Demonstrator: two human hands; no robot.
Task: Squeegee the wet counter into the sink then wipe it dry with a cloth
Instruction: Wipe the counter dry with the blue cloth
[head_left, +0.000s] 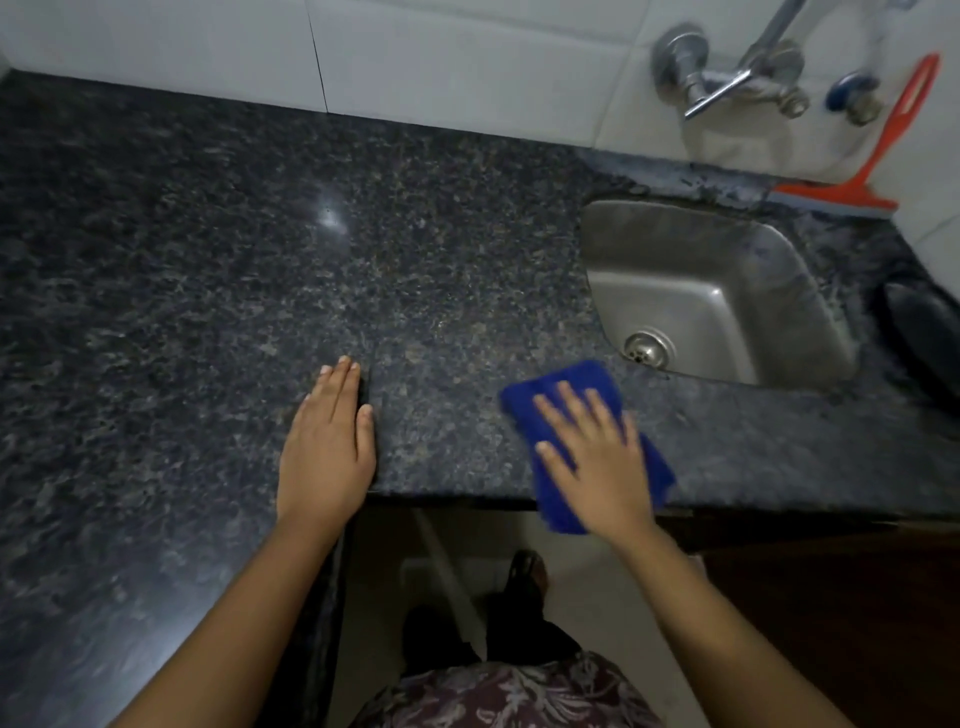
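1. Left hand (327, 447): palm down, flat on the counter (208, 234), right at the inner corner where the front edge turns toward the person. Fingers are straight and close together and point to the back edge. The thumb lies along the side. It holds nothing.
2. Left forearm: comes up from the lower left and crosses the side leg of the counter. The wrist is about straight.
3. Right hand (592, 452): palm down on the blue cloth (582, 375). Fingers are straight and spread and point up-left toward the back. It presses flat with no curl or pinch, so the grip is wide open on top of the cloth.
4. Right forearm: comes in from the lower right and angles up-left to the front edge.
5. Cloth: folded pad at the front edge of the counter, just in front of the sink's (675, 213) front left corner. Its near end hangs a bit over the front edge. The middle is hidden under the hand.
6. Squeegee (852, 195): orange, at the back edge behind the sink, near the back right corner. The blade is down on the counter, the handle leans up on the wall tiles, and no hand is on it.
7. Tap (727, 83): on the wall above the sink.
8. Drain (647, 349): at the front left of the sink floor.
9. Counter surface: dark speckled stone with one glare spot left of centre. Can't tell if it's wet or dry.
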